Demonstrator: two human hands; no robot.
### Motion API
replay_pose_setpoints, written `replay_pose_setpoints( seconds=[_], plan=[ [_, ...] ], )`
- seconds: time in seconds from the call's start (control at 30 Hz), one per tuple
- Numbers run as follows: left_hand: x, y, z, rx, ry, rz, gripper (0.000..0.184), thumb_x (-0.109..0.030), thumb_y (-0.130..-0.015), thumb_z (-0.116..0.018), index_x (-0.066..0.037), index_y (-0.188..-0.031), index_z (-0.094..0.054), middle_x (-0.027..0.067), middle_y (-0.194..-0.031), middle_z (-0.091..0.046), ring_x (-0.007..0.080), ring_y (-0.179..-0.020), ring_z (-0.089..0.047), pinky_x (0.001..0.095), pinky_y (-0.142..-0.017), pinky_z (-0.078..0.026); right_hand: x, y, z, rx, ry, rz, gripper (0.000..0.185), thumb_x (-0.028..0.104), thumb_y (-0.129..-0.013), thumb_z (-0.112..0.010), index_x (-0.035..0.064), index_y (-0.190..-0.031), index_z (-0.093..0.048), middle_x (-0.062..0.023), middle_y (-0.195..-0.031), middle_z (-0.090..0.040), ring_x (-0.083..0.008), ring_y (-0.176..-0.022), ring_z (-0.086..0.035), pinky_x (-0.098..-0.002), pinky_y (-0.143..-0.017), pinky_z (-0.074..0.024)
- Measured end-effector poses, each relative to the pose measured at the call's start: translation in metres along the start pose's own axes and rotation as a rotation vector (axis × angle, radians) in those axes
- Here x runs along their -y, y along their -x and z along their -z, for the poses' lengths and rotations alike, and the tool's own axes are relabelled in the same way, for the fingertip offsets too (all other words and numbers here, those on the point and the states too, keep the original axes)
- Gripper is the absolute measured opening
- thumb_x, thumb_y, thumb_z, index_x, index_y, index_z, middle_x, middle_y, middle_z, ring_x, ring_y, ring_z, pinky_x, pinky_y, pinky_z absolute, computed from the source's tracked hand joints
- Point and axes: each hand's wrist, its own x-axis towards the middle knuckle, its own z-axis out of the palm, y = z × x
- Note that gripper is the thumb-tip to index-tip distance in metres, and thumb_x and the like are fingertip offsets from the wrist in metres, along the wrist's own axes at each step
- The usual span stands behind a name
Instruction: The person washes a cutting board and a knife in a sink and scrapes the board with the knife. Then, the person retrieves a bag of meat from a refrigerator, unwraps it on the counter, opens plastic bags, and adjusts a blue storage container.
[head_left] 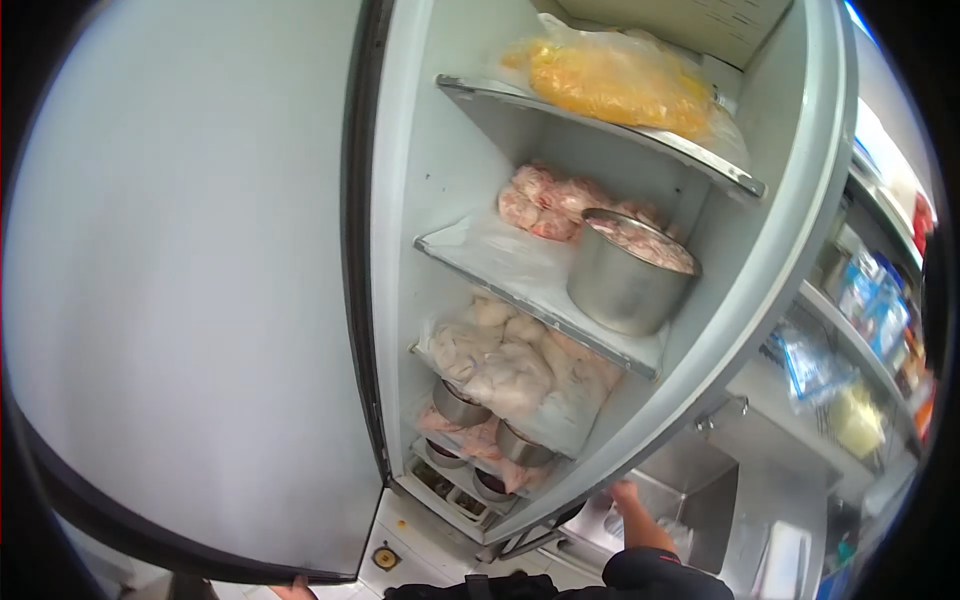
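Grasping the refrigerator door (200, 300) by its edge with the left hand (293, 590). Holding the right hand (627, 494) at the refrigerator (765, 310) side, closure impossible to tell, beside the sink (712, 510). Standing beyond both hands, shelved: metal pot (628, 285), yellow bag (620, 88).

Head-height view, tilted steeply down

Left hand (293, 590) cut off by bottom edge. Right hand (624, 492): finger detail too small, contact unclear. Blue packets (873, 305) up and right of it blurred, unreadable. Yellow bag (620, 85) far above it: contents unclear through plastic.
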Motion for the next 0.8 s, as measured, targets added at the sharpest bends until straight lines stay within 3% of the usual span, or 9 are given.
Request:
replay_pose_setpoints(
  seconds=[0.1,0.33,0.37,0.4,0.47,0.53,0.67,0.73,0.8],
  plan=[
    [0.008,-0.033,0.015,0.077,-0.040,0.039,0.076,0.000,-0.069,-0.060,-0.003,-0.141,-0.034,0.0154,-0.138,-0.042,0.0326,-0.122,-0.051,0.0451,-0.109,-0.037,0.013,0.043,-0.012,-0.143,-0.197,0.181,0.028,0.007,-0.080,-0.063,-0.0017,-0.106,-0.068,-0.0078,-0.081,-0.066,-0.0252,-0.072,-0.063,-0.0374,-0.061,-0.0513],
    [0.084,-0.104,0.088,0.384,-0.358,0.044,0.094,-0.034,-0.088,-0.075,-0.017,-0.159,-0.016,0.0164,-0.163,-0.021,0.0412,-0.128,-0.050,0.0576,-0.105,-0.042,-0.017,0.095,0.003,-0.530,-0.391,-0.025,0.025,0.006,-0.079,-0.061,0.0002,-0.101,-0.071,-0.0131,-0.084,-0.069,-0.0238,-0.073,-0.063,-0.0399,-0.058,-0.0499],
    [0.064,-0.101,0.071,0.248,-0.226,0.039,0.079,-0.010,-0.075,-0.064,-0.007,-0.146,-0.030,0.0156,-0.145,-0.037,0.0351,-0.123,-0.051,0.0487,-0.107,-0.039,-0.036,0.083,0.004,-0.551,-0.319,-0.055,0.021,0.007,-0.079,-0.061,-0.0003,-0.096,-0.070,-0.0132,-0.084,-0.069,-0.0243,-0.075,-0.063,-0.0414,-0.062,-0.0500],
    [-0.010,-0.088,0.027,0.116,-0.093,0.017,0.073,0.014,-0.062,-0.053,0.004,-0.133,-0.043,0.0149,-0.128,-0.053,0.0290,-0.118,-0.053,0.0398,-0.109,-0.037,-0.053,0.063,-0.004,-0.547,-0.310,-0.060,0.021,0.007,-0.079,-0.061,-0.0003,-0.096,-0.070,-0.0132,-0.084,-0.069,-0.0243,-0.075,-0.063,-0.0414,-0.062,-0.0500],
    [-0.072,-0.075,0.001,0.135,0.024,0.206,0.074,0.014,-0.063,-0.052,0.005,-0.136,-0.043,0.0157,-0.130,-0.053,0.0295,-0.120,-0.053,0.0394,-0.108,-0.038,-0.083,0.046,-0.009,-0.617,-0.335,-0.030,0.020,0.007,-0.075,-0.060,-0.0020,-0.090,-0.070,-0.0180,-0.084,-0.070,-0.0285,-0.073,-0.066,-0.0422,-0.071,-0.0524],
    [-0.079,-0.075,-0.009,0.043,-0.083,0.080,0.064,0.014,-0.063,-0.052,0.006,-0.126,-0.050,0.0117,-0.119,-0.058,0.0253,-0.107,-0.056,0.0359,-0.102,-0.041,-0.061,0.066,-0.020,-0.706,-0.162,0.154,0.020,0.006,-0.078,-0.058,-0.0014,-0.095,-0.069,-0.0166,-0.089,-0.069,-0.0271,-0.080,-0.065,-0.0399,-0.077,-0.0519],
    [-0.060,-0.093,0.003,0.103,-0.061,0.080,0.056,0.016,-0.064,-0.053,0.009,-0.120,-0.055,0.0119,-0.117,-0.059,0.0251,-0.109,-0.055,0.0355,-0.102,-0.042,0.084,0.183,-0.047,-0.841,-0.624,0.567,0.024,-0.002,-0.089,-0.055,0.0001,-0.112,-0.057,-0.0110,-0.106,-0.058,-0.0225,-0.099,-0.056,-0.0340,-0.090,-0.0455],
    [-0.063,-0.096,0.001,0.075,-0.057,0.106,0.058,0.016,-0.065,-0.055,0.009,-0.122,-0.053,0.0126,-0.120,-0.058,0.0259,-0.111,-0.055,0.0365,-0.102,-0.042,0.143,0.239,-0.052,-0.806,-0.775,0.781,0.018,-0.002,-0.090,-0.057,-0.0002,-0.108,-0.054,-0.0104,-0.104,-0.054,-0.0207,-0.095,-0.053,-0.0328,-0.088,-0.0446],
    [-0.039,-0.107,0.016,0.080,-0.047,0.121,0.061,0.016,-0.066,-0.056,0.008,-0.126,-0.050,0.0137,-0.122,-0.057,0.0276,-0.113,-0.055,0.0383,-0.102,-0.043,0.177,0.281,-0.055,-0.870,-0.646,1.102,0.015,-0.002,-0.090,-0.058,-0.0007,-0.104,-0.053,-0.0094,-0.100,-0.053,-0.0210,-0.091,-0.052,-0.0322,-0.086,-0.0442]
  ],
)
